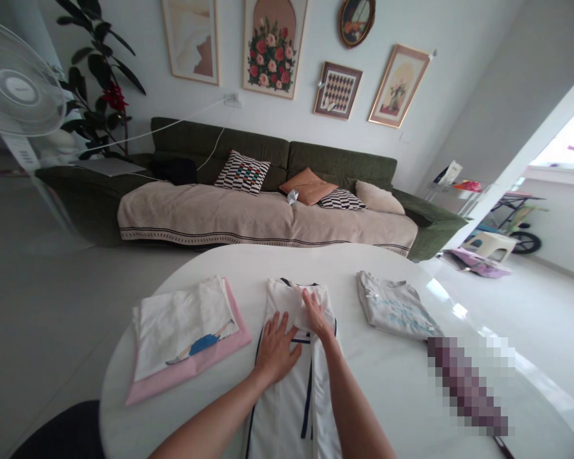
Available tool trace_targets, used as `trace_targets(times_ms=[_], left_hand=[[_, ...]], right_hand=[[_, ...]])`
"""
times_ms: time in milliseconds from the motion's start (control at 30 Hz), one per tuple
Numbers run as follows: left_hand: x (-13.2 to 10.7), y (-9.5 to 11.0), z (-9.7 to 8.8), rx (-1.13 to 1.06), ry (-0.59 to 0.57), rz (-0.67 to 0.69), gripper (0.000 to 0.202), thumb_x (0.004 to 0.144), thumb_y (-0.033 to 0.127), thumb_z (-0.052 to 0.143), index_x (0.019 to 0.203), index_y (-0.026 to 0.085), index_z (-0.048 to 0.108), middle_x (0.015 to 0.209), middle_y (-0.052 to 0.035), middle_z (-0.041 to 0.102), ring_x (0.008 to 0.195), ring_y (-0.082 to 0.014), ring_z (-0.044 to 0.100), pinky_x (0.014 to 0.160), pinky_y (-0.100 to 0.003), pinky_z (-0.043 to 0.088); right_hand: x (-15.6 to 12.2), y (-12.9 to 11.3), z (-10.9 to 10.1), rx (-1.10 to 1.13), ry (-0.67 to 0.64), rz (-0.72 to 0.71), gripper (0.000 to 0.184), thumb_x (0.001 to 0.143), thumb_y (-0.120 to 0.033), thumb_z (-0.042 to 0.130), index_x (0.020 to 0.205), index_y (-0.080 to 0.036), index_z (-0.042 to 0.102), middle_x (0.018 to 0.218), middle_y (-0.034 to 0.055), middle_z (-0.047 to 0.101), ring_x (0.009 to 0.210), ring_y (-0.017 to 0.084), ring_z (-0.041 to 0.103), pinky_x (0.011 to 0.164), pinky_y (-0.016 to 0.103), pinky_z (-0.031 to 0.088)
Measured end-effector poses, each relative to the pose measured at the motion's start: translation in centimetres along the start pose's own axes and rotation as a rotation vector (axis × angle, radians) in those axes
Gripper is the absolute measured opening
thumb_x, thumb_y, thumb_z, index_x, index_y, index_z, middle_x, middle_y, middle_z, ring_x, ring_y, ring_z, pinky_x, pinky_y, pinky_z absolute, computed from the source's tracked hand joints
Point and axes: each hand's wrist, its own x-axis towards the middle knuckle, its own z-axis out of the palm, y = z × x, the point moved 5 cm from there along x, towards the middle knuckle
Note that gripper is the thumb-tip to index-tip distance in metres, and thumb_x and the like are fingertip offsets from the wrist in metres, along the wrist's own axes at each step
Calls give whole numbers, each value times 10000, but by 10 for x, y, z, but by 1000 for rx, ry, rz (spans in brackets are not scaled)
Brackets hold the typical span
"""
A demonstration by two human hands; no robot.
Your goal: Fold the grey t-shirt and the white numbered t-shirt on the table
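Observation:
A white garment with navy trim [287,401] lies folded into a long strip, running from the table's middle to its near edge. My left hand [276,349] is flat on it with the fingers spread. Just beyond and to the right, my right hand [316,313] rests on the far end of the garment, fingers stretched out. Neither hand grips anything. To the left lies a folded white garment with a blue figure print [186,325], on top of a folded pink cloth [191,370]. A folded grey shirt with pale blue lettering [395,306] lies to the right.
The white table [377,395] has a rounded edge. A blurred-out purple item [466,382] lies at its right. Behind stands a green sofa [339,162] with a beige cover and cushions. A white fan [19,89] stands at the left.

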Motion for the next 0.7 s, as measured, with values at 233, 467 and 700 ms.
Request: trace_targets(times_ms=[233,467,700], left_hand=[[0,0,2,0,8,-1,436,871,439,449,1280,299,508,1499,-70,335,1394,-319,212,1096,-507,235],[1,1,0,2,24,7,454,868,434,460,1296,284,489,1484,-78,361,1393,-314,212,1102,-504,226],[0,-1,2,7,49,-27,587,856,422,456,1326,72,428,1446,-177,396,1388,-313,230,1114,-478,234]], right_hand=[[-2,-21,15,-17,-83,-28,501,937,-393,435,1403,-245,326,1527,67,237,1401,303,167,1101,614,116],[6,-27,20,-82,-104,-15,514,893,-387,531,1360,-226,388,1481,89,310,1348,318,287,1075,611,215],[11,-34,14,-140,-38,41,380,889,-349,551,1227,-182,508,1291,86,511,1161,255,508,965,513,413]])
